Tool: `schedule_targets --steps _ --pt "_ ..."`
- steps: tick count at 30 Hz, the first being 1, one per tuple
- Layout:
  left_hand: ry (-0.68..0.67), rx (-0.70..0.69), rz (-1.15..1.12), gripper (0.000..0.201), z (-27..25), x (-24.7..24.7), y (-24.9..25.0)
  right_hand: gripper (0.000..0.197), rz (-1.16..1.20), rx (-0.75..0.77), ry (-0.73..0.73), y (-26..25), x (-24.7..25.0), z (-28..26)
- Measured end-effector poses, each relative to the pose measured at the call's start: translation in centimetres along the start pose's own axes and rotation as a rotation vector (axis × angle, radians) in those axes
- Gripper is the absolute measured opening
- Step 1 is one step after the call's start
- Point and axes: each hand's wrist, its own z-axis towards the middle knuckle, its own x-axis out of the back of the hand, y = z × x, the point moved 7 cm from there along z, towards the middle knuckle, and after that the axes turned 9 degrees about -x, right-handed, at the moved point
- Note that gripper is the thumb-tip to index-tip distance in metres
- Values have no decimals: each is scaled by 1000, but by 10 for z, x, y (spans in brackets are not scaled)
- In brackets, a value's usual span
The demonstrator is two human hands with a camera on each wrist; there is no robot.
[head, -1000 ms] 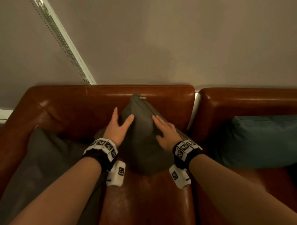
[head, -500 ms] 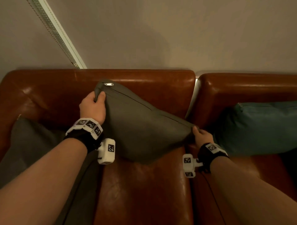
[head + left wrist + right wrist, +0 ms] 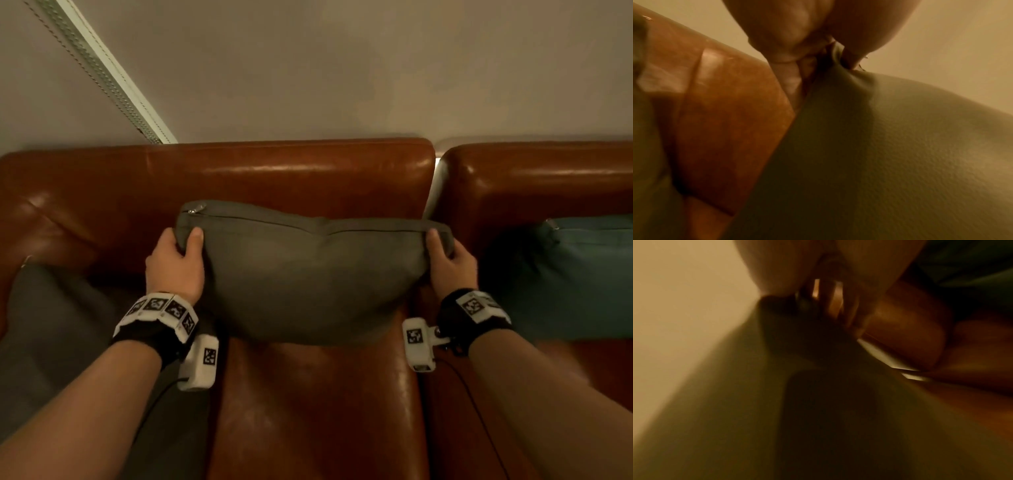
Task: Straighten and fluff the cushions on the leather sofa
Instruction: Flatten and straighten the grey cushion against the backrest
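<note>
Grey cushion upright against leather sofa — left hand, right hand pinching top corners.

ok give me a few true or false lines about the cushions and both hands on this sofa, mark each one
1. Both hands grip the grey cushion by its upper corners. True: the left hand pinches the zipper-end corner, the right hand the opposite one.
2. The grey cushion lies flat on the seat. False: it stands on edge against the backrest of the leather sofa, zipper seam on top.
3. A teal cushion sits on the section to the right. True.
4. The right hand rests on the teal cushion. False: it holds the grey cushion.
5. Another dark cushion lies in the left corner. True.
</note>
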Motion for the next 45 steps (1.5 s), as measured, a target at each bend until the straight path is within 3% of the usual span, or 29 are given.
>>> schedule_targets --steps 3,5,8,11,13,15,17,20,22,25,27,28,30,32,34,35,38,40,45 --pt "52 -111 -16 38 -3 9 10 28 -1 135 130 -28 13 -1" --pt "-29 -62 5 40 5 -5 -5 30 -64 175 189 -43 13 4" --pt "-291 8 47 45 8 -34 -21 46 -91 21 219 -34 8 12" --pt "-345 -51 -187 45 0 -39 -26 67 80 -63 159 0 14 5" --pt "-463 -37 -381 72 -17 -44 -33 78 82 -46 48 33 14 -6" --pt "-628 -20 -406 104 -33 -63 -42 113 -57 -22 -93 61 1 -13" --pt "-633 -17 -369 110 -32 -79 -44 131 -112 27 -124 63 -11 -13" --pt "-388 -64 -439 91 -12 -75 -36 103 -103 167 42 37 -11 -4" --pt "-289 -82 -455 83 -8 -72 -36 101 -131 193 27 29 -17 0" --pt "-284 97 -318 105 -15 -79 -61 107 -280 114 -62 45 -34 2" --pt "-243 77 -272 115 -21 -77 -63 110 -307 106 -41 47 -36 0" --pt "-186 -26 -199 113 -24 -71 -55 112 -300 112 0 44 -33 -2" --pt "-70 -392 145 96 -43 -62 -21 108 -395 257 79 30 -34 -19" --pt "-118 -738 439 80 -70 -86 18 87 -649 672 84 5 -66 -57" --pt "-258 -881 618 73 -81 -128 32 69 -951 996 -22 5 -119 -82" --pt "-292 -876 683 72 -76 -143 33 65 -1079 1024 -54 13 -139 -77" --pt "-280 -805 803 71 -44 -156 24 69 -1242 929 32 16 -150 -33" --pt "-241 -740 820 75 -18 -147 3 72 -1184 839 138 13 -131 -3" --pt "-254 -666 760 72 8 -122 -29 72 -1163 667 189 21 -106 20"
